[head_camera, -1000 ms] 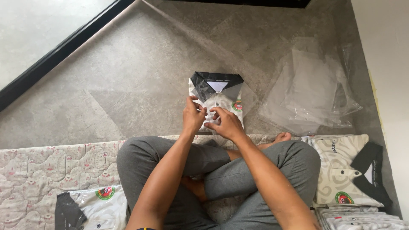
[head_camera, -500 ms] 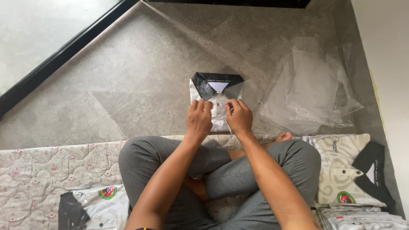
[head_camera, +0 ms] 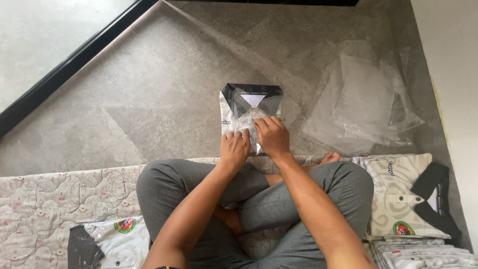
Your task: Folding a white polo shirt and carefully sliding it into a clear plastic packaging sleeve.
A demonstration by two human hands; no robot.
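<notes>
Sitting cross-legged on a quilted mat point(head_camera: 45, 209) at the edge of a grey stone floor point(head_camera: 149, 99), a person in grey trousers is leaning over a folded white shirt with a black collar, bagged in clear plastic point(head_camera: 250, 112), which is lying flat on the floor just ahead of the knees. The left hand point(head_camera: 234, 149) is resting palm down on the lower edge of the package, its fingers curled together and pressing the plastic. The right hand point(head_camera: 273, 137) is lying just beside it, touching it, with fingers held close and bent down onto the middle of the package; whether the fingertips are pinching the film cannot be told. A loose heap of empty clear bags point(head_camera: 363, 104) is lying on the floor to the right, apart from the package. Nearer the right knee, an unbagged folded shirt point(head_camera: 403, 199) of the same pattern is topping a stack point(head_camera: 423, 254). By the left knee, another bagged shirt point(head_camera: 109, 241) is lying on the mat. A black strip point(head_camera: 74, 60) is running diagonally across the floor at upper left.
</notes>
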